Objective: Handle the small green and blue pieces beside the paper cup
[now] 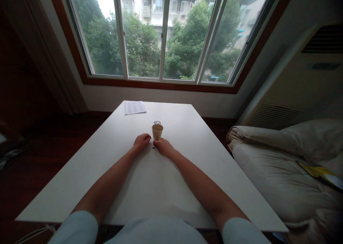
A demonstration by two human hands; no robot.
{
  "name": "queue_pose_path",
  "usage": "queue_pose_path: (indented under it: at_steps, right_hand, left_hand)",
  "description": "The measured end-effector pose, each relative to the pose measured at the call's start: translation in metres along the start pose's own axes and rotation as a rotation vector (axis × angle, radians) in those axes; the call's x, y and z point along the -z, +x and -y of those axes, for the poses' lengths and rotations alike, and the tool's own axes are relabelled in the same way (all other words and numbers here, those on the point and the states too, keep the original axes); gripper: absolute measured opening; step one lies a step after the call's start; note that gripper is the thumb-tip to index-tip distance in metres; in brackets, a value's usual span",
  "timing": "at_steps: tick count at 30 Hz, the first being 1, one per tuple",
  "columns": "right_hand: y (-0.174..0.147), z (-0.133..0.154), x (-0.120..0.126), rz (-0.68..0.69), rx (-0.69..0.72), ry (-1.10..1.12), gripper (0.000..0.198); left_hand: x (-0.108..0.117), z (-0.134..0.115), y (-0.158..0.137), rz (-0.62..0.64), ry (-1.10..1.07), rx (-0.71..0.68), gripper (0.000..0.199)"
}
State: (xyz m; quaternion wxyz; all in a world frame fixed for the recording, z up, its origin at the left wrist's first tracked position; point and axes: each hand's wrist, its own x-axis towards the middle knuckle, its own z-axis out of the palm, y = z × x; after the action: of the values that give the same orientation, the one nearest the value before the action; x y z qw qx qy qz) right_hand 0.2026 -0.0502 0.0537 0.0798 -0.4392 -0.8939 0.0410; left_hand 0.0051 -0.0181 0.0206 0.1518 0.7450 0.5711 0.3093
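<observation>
A tan paper cup [157, 132] stands upright on the white table [163, 190], with its mouth facing up. To its left rests my left hand [142, 142], fingers curled in and closed, the tips just short of the cup. My right hand [164, 147] lies in front of the cup's base. Its fingers are pressed together near the cup's foot, and what they hold, if anything, is too small to make out. Between my hands a tiny dark blue piece [153, 147] lies on the tabletop. Right behind the cup is a small round object [157, 122] with a dark rim, partly hidden.
Printed paper sheets [134, 107] lie at the table's far left corner. Beyond the table is a wide window [163, 40]. A padded beige couch or mattress [262, 161] is on the right, with a yellow and black item [316, 170] on it. Cables [34, 233] hang at lower left.
</observation>
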Motion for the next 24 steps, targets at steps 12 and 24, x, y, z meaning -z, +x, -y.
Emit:
queue_pose_path:
  at_steps: [12, 24]
  right_hand:
    - [-0.0006, 0.0026, -0.0015, -0.045, 0.004, 0.0, 0.024]
    - [0.0, -0.0004, -0.0029, -0.046, -0.02, -0.005, 0.02]
  left_hand:
    - [0.0052, -0.0074, -0.0026, 0.003, -0.015, 0.028, 0.023]
    - [0.0006, -0.0022, -0.0004, -0.001, -0.009, 0.002, 0.023]
